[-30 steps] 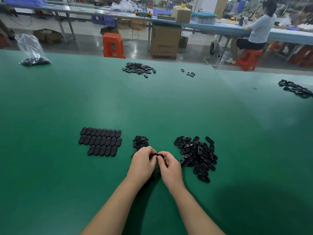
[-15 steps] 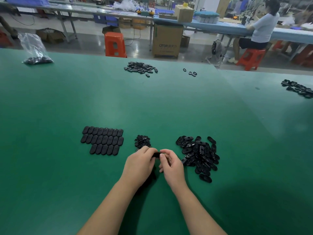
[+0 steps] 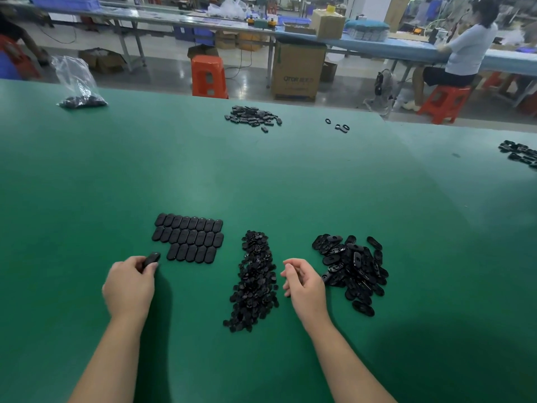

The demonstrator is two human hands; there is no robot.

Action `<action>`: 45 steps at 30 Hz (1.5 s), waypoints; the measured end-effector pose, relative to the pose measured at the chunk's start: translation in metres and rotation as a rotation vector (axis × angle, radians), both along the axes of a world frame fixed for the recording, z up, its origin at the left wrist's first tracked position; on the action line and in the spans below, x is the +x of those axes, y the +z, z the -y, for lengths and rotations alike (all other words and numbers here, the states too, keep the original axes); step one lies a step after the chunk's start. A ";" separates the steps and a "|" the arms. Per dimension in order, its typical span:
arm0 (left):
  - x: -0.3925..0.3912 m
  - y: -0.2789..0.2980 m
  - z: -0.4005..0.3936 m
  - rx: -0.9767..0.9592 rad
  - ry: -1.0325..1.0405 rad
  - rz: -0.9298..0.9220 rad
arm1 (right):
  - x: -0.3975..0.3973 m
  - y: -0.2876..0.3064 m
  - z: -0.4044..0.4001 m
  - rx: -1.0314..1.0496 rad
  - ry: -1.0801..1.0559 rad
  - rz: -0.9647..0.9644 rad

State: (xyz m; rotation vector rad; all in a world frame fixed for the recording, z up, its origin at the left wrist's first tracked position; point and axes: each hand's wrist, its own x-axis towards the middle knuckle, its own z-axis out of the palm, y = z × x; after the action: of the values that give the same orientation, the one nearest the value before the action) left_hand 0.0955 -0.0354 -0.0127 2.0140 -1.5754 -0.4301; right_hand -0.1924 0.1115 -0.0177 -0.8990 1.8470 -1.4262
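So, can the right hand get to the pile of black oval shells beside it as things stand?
Probably yes. The right hand holds nothing, and the pile of black oval shells lies just to its right on the green table, with nothing between them.

Cardboard box (image 3: 297, 58), side printed "OTOR", characters after it unreadable

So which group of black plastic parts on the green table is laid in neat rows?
The flat oval black plastic pieces ahead of the left hand, tiled in three rows; the others are loose heaps.
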 end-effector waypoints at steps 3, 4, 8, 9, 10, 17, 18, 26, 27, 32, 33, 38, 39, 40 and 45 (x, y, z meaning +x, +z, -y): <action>-0.002 0.002 0.000 0.011 -0.041 0.014 | 0.000 0.000 0.000 0.010 -0.002 -0.009; -0.003 0.003 -0.001 -0.001 -0.046 0.013 | 0.000 0.000 0.000 0.014 -0.001 -0.014; -0.005 0.003 -0.009 -0.081 -0.095 0.048 | 0.000 0.001 -0.001 0.014 0.002 -0.028; -0.005 0.002 -0.010 -0.082 -0.109 0.068 | 0.000 0.001 -0.001 0.016 0.002 -0.028; -0.006 0.001 -0.010 -0.081 -0.120 0.083 | 0.000 0.001 -0.001 0.017 0.001 -0.027; -0.017 0.004 -0.005 -0.031 -0.125 0.054 | 0.000 0.001 -0.001 0.023 0.002 -0.024; -0.019 0.005 -0.003 -0.023 -0.125 0.049 | 0.000 0.000 -0.001 0.025 0.003 -0.026; -0.023 0.005 0.004 0.000 -0.119 0.013 | 0.000 -0.001 0.000 0.033 0.009 -0.056; -0.023 0.005 0.004 -0.005 -0.123 0.015 | 0.000 -0.001 0.000 0.034 0.009 -0.057; -0.023 0.004 0.006 -0.019 -0.137 0.016 | 0.000 -0.002 0.000 0.034 0.009 -0.056; -0.023 0.003 0.006 -0.021 -0.138 0.019 | 0.000 -0.002 0.000 0.033 0.009 -0.056; -0.023 0.002 0.008 -0.040 -0.132 0.050 | 0.000 -0.001 0.000 0.033 0.011 -0.061; -0.023 0.002 0.008 -0.038 -0.131 0.058 | 0.000 -0.001 0.000 0.034 0.011 -0.060; -0.024 0.002 0.009 -0.035 -0.130 0.065 | 0.000 -0.001 0.000 0.034 0.012 -0.059; -0.026 0.002 0.007 -0.085 -0.121 0.054 | 0.001 -0.001 0.000 0.033 0.013 -0.052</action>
State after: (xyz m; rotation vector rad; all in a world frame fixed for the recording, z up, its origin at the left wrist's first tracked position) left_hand 0.0694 -0.0426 -0.0111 1.8880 -1.7257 -0.3506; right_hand -0.1917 0.1115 -0.0187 -0.9382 1.8939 -1.3726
